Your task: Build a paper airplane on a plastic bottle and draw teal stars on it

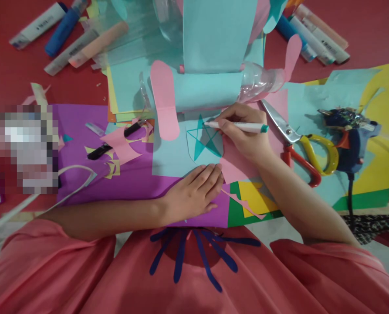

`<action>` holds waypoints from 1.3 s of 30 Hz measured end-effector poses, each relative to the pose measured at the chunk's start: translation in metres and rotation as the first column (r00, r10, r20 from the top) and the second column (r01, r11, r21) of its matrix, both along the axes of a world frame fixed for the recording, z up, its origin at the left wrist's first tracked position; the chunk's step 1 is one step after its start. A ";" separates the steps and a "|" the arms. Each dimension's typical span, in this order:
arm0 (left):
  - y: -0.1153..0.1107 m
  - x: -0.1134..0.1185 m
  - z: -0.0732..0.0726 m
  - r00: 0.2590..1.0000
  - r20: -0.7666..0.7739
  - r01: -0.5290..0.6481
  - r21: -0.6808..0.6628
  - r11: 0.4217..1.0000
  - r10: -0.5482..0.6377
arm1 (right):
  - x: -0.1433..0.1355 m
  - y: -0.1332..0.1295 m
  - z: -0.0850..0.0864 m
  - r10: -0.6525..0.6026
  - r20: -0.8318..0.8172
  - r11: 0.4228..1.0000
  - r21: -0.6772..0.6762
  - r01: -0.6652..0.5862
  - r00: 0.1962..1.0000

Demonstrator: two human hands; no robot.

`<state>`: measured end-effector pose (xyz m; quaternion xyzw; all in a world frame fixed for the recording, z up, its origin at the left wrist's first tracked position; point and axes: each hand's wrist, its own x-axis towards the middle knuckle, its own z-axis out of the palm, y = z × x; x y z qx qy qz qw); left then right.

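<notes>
A white marker with a green end cap is gripped in my right hand, its tip on a teal star drawn on light blue paper. The star's lower points look filled in, and paler areas show inside it. My left hand lies flat with fingers stretched, fingertips on the paper's lower edge below the star. Just above sits a plastic bottle wrapped in light blue paper, with a pink paper strip at its left end and a pink paper loop at its right.
Scissors with yellow and red handles lie right of my right hand, beside a blue glue gun with a cord. Markers lie at upper left, more markers at upper right. Paper scraps cover the purple sheet.
</notes>
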<state>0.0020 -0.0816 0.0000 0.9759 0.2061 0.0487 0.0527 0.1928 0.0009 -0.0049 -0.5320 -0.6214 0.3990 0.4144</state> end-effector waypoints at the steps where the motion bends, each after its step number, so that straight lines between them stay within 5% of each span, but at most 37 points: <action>1: 0.000 0.000 0.000 1.000 -0.002 0.000 -0.005 1.000 0.000 | 0.000 0.000 0.000 0.002 0.001 1.000 0.001 -0.002 1.000; 34: 0.002 -0.001 0.001 1.000 -0.003 0.006 -0.020 1.000 -0.006 | -0.003 -0.008 0.007 -0.084 -0.065 0.996 0.006 0.084 0.994; 39: 0.001 0.000 -0.001 0.998 0.055 -0.010 -0.001 1.000 0.010 | -0.006 -0.016 0.006 -0.022 -0.083 0.999 -0.035 0.019 0.996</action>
